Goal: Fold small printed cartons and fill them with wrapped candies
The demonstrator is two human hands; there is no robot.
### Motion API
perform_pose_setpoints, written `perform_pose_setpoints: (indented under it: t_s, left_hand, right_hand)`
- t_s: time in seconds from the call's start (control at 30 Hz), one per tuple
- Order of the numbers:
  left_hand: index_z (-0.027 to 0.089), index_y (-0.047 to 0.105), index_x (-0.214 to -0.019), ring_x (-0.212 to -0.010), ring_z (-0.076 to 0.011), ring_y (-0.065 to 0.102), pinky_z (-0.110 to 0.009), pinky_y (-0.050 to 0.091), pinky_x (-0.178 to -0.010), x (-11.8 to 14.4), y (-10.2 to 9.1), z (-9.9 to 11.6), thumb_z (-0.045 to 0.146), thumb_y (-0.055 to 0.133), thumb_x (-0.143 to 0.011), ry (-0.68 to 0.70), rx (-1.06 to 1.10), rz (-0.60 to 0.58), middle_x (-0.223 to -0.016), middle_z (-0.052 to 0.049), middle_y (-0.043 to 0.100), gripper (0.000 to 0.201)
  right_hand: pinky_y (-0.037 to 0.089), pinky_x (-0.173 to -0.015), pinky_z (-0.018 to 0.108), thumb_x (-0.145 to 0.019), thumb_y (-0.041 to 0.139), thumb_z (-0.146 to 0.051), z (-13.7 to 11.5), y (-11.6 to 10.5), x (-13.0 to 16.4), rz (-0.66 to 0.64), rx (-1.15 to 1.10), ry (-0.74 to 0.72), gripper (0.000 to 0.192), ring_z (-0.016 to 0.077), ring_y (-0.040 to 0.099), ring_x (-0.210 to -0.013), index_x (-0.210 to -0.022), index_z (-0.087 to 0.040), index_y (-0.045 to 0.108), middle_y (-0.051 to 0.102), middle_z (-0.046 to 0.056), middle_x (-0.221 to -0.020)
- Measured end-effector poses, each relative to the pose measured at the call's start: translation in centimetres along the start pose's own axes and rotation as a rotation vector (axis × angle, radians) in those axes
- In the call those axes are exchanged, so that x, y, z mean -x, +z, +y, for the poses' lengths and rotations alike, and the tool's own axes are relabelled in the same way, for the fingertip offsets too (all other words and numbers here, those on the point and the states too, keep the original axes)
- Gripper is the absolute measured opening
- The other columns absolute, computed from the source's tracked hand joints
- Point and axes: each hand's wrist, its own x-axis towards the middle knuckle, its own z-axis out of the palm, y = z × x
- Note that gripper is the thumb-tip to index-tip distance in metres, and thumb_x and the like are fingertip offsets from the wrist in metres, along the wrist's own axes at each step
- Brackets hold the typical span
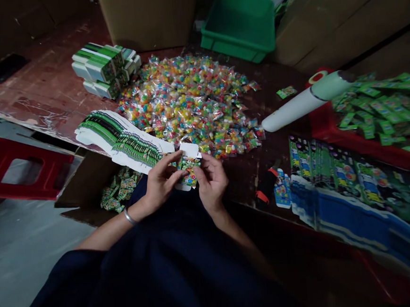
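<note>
Between my two hands is a small printed candy box (pixel 189 165), its white end flap standing up at the top. My left hand (pixel 162 181) pinches its left side with thumb and fingers; a silvery bracelet circles that wrist. On the right side, my right hand (pixel 211 180) grips the box with the thumb on its face. Just beyond lies a heap of clear bags of colourful candy (pixel 190 102). A fanned row of flat green and white cartons (pixel 118 139) reaches from the left almost to my left hand.
Banded carton bundles (pixel 95 67) are stacked at the back left, near a green bin (pixel 239 25). A cardboard box (pixel 83 191) holding filled packs is below the table edge. On the right are a white roll (pixel 303 101), printed bags (pixel 353 194) and a red tray (pixel 321 120) of green packs.
</note>
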Motion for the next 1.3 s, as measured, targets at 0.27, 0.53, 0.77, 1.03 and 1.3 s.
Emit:
perform_pose_setpoints:
  t_s: [0.27, 0.53, 0.77, 1.03, 1.3]
  left_hand:
    - [0.019, 0.066, -0.111, -0.091, -0.0168, 0.064, -0.026, 0.057, -0.079, -1.1, -1.6, 0.6, 0.031, 0.088, -0.08, -0.079, 0.027, -0.364, -0.112, -0.007, 0.065, 0.04]
    - [0.019, 0.058, -0.103, -0.083, -0.0119, 0.063, -0.024, 0.057, -0.074, -0.5, -0.9, 1.5, 0.028, 0.087, -0.08, -0.091, 0.07, -0.287, -0.106, -0.003, 0.057, 0.038]
    - [0.021, 0.055, -0.104, -0.089, -0.0133, 0.063, -0.025, 0.06, -0.078, -0.3, -1.1, 1.6, 0.026, 0.085, -0.081, -0.067, 0.049, -0.247, -0.106, -0.003, 0.055, 0.038]
    - [0.021, 0.062, -0.121, -0.105, -0.0216, 0.064, -0.033, 0.062, -0.087, -0.4, -1.7, 1.7, 0.025, 0.081, -0.086, -0.032, -0.043, -0.349, -0.115, -0.008, 0.064, 0.04]
    - [0.018, 0.073, -0.118, -0.096, -0.0189, 0.068, -0.03, 0.057, -0.085, -0.3, -1.5, 2.2, 0.026, 0.077, -0.089, -0.097, -0.032, -0.345, -0.123, -0.01, 0.07, 0.03]
  right_hand:
    - [0.057, -0.072, 0.032, -0.099, 0.063, -0.033, 0.1, -1.1, -0.3, -0.088, 0.144, -0.114, 0.008, 0.0174, 0.068, -0.078, -0.1, -0.026, 0.066, 0.07, 0.002, -0.088]
    - [0.061, -0.083, 0.035, -0.096, 0.069, -0.035, -0.8, -0.6, -1.2, -0.07, -0.067, -0.088, 0.016, 0.0197, 0.074, -0.094, -0.102, -0.025, 0.058, 0.074, 0.005, -0.102]
    - [0.058, -0.07, 0.03, -0.087, 0.078, -0.042, -2.5, -1.4, -2.9, -0.273, -0.094, 0.131, 0.024, 0.017, 0.069, -0.078, -0.084, -0.023, 0.064, 0.072, 0.002, -0.086]
    - [0.053, -0.061, 0.027, -0.085, 0.079, -0.039, -2.0, -2.7, -4.3, -0.363, -0.059, 0.217, 0.022, 0.0141, 0.062, -0.064, -0.077, -0.021, 0.069, 0.068, -0.001, -0.071]
    - [0.06, -0.087, 0.037, -0.097, 0.069, -0.029, -2.3, -2.8, -3.1, -0.357, 0.193, -0.237, 0.009, 0.0202, 0.074, -0.095, -0.09, -0.027, 0.075, 0.078, 0.004, -0.099]
